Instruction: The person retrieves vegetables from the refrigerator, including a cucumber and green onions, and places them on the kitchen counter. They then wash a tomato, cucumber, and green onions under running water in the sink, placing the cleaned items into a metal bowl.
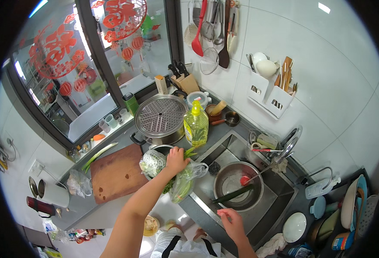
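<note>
My left hand reaches down with bent fingers onto bagged greens over a metal pot; its fingertips are hidden, so a grip cannot be told. Beside it sit a plastic-wrapped head of vegetable and a clear plastic bag of green vegetables hanging over the counter edge. My right hand, fingers loosely curled and holding nothing, hovers by the sink's front rim. Just beyond it, a dark green cucumber leans across a steel basin in the sink. Above the basin is a red round piece.
Left of the pot lie a wooden cutting board and a scallion. A steamer pot and a yellow dish-soap bottle stand behind. The faucet arches over the sink; a white bowl and stacked dishes crowd the right.
</note>
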Action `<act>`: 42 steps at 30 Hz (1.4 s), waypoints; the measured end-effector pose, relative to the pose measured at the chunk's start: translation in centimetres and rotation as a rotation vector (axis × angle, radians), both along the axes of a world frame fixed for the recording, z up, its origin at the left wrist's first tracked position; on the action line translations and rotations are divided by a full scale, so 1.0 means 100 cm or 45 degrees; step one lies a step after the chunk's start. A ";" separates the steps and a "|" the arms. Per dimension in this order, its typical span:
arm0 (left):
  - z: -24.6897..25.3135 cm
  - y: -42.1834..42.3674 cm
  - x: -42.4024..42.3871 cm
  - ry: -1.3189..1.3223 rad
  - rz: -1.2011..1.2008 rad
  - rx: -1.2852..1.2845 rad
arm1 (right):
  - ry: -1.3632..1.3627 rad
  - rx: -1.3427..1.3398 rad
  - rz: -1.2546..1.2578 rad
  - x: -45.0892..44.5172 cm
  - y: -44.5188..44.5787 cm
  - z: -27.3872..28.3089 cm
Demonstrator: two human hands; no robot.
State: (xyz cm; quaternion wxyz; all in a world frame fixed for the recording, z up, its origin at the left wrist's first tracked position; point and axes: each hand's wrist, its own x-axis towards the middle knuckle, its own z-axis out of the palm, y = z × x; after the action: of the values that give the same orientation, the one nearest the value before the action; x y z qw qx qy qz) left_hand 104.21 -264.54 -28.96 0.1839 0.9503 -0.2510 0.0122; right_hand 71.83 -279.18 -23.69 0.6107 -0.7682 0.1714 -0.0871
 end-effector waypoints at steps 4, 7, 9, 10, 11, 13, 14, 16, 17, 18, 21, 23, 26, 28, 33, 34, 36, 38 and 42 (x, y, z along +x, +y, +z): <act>-0.003 -0.021 0.026 0.297 0.039 0.311 | 0.021 0.025 -0.071 -0.005 -0.015 -0.014; 0.003 -0.014 0.051 0.447 -0.186 0.288 | 0.072 0.078 -0.175 -0.008 -0.020 -0.017; 0.005 0.000 0.059 0.439 -0.290 -0.002 | 0.089 0.067 -0.242 -0.011 -0.025 -0.015; 0.019 0.006 0.056 0.575 -0.302 -0.167 | 0.075 0.088 -0.290 -0.013 -0.027 -0.014; 0.034 0.011 0.053 0.712 -0.310 -0.332 | 0.076 0.105 -0.325 -0.013 -0.028 -0.013; 0.069 0.024 0.047 0.963 -0.413 -0.501 | 0.073 0.135 -0.371 -0.009 -0.030 -0.006; 0.076 0.033 0.046 1.128 -0.495 -0.656 | 0.047 0.131 -0.376 -0.006 -0.029 0.000; 0.097 0.044 0.043 1.304 -0.569 -0.736 | 0.023 0.100 -0.399 0.001 -0.030 0.002; 0.110 0.047 0.041 1.326 -0.597 -0.751 | 0.016 0.086 -0.409 0.006 -0.029 0.002; 0.123 0.053 0.038 1.347 -0.612 -0.766 | -0.038 0.113 -0.400 0.013 -0.026 0.005; 0.146 0.068 0.035 1.299 -0.617 -0.848 | -0.049 0.066 -0.372 0.032 -0.017 0.028; 0.172 0.076 0.033 1.265 -0.485 -0.974 | -0.054 0.055 -0.336 0.041 -0.011 0.036; 0.207 0.072 0.033 1.254 -0.536 -1.219 | -0.082 0.071 -0.298 0.049 -0.006 0.038; 0.230 0.063 0.030 1.297 -0.577 -1.284 | -0.089 0.089 -0.275 0.058 -0.004 0.049; 0.261 0.016 0.017 1.481 -0.675 -1.417 | -0.183 0.156 -0.221 0.077 -0.006 0.072; 0.262 0.003 0.013 1.540 -0.660 -1.428 | -0.222 0.175 -0.217 0.080 -0.008 0.075; 0.254 -0.019 0.003 1.650 -0.631 -1.400 | -0.327 0.050 -0.234 0.088 -0.013 0.083; 0.238 -0.044 -0.014 1.744 -0.607 -1.362 | -0.431 0.015 -0.252 0.090 -0.021 0.086; 0.198 -0.093 -0.056 2.074 -0.555 -1.346 | -0.334 0.260 -0.355 0.074 -0.025 0.078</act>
State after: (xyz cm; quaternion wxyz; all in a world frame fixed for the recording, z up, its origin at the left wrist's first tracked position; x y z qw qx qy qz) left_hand 98.63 -273.80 -9.18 0.6981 0.3977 -0.1796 -0.5677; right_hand 79.24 -281.67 -15.94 0.6844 -0.6533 0.2027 -0.2522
